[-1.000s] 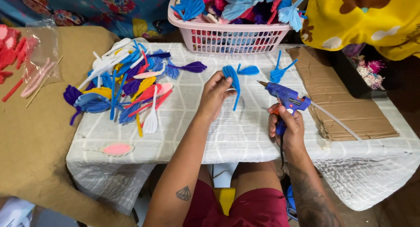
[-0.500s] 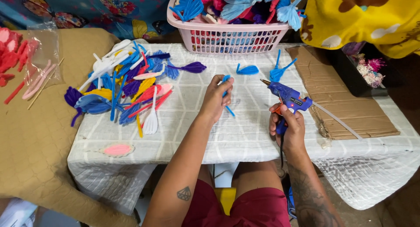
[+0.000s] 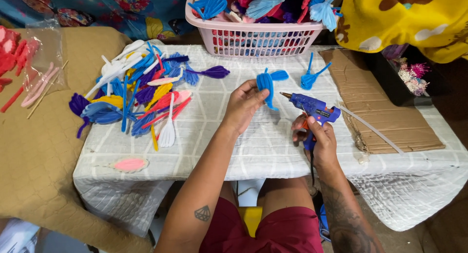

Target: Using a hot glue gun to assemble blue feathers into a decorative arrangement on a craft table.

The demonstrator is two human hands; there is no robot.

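Observation:
My left hand (image 3: 243, 106) holds a blue pipe-cleaner shape (image 3: 267, 84) with looped wings just above the white table cover (image 3: 253, 145). A blue hot glue gun (image 3: 312, 111) is gripped in my right hand (image 3: 317, 138), its metal tip pointing left toward the blue shape, a short gap away. A second blue pipe-cleaner shape (image 3: 309, 77) lies on the table farther back.
A heap of blue, purple, yellow, red and white pipe-cleaner pieces (image 3: 134, 94) covers the table's left side. A pink basket (image 3: 253, 38) of finished shapes stands at the back. Brown cardboard (image 3: 385, 111) lies right. A pink oval piece (image 3: 129, 164) rests near the front left.
My left hand picked the blue shape off the table and turned it up toward the glue gun. The right hand with the gun stayed about in place.

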